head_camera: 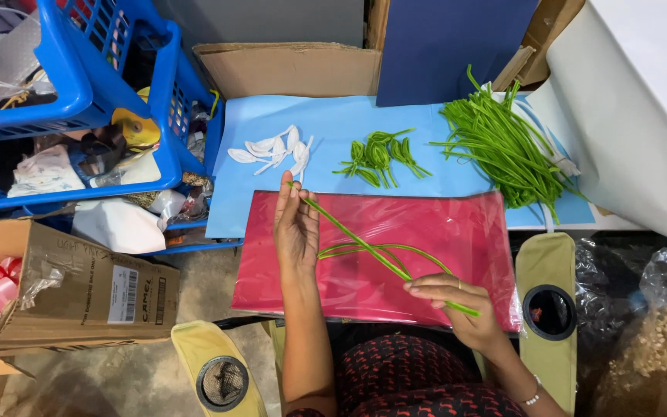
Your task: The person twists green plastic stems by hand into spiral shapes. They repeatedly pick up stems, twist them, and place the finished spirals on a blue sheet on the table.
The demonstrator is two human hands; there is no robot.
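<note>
My left hand (296, 225) is raised over a red plastic-wrapped sheet (441, 224), its fingertips pinching the upper end of a long green artificial stem (357, 241). My right hand (457, 297) grips the stem's lower end near the sheet's front edge. Two thinner green strands curve off the stem's middle towards the left. On the blue sheet (333, 123) behind lie white fabric petals (275, 150), a small group of green leaf pieces (380, 157) and a big pile of green stems (503, 147).
Blue plastic baskets (79, 93) full of clutter stand at the left, above a cardboard box (86, 289) with red ribbon. An open carton (287, 69) and a dark blue board (449, 46) stand behind. A white surface (642, 100) lies at the right, clear bags below it.
</note>
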